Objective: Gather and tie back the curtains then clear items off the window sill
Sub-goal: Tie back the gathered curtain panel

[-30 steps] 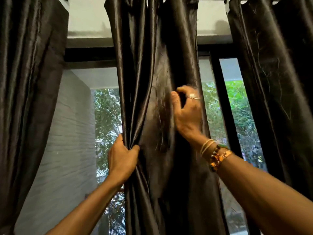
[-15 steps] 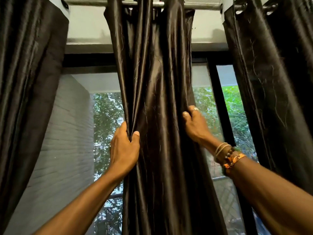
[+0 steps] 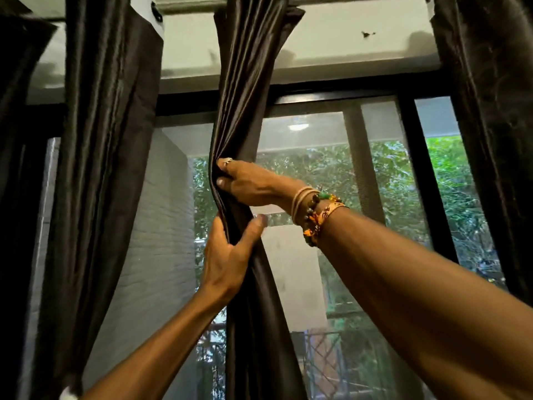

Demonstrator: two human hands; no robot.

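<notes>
Clasped at frame centre by the left hand, fingers curled round; pinched just above by the right hand: middle curtain, dark satin, hung from the rod at top. Half a second ago spread wide, held at opposite edges; now drawn into one narrow rope, baring window glass at right. Gathering judged near complete; tying and sill-clearing still outstanding.

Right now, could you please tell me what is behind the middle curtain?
Behind the middle curtain is the window with its dark frame, and green trees outside. The bunched cloth covers whatever lies straight behind it; the sill is out of view.
</notes>
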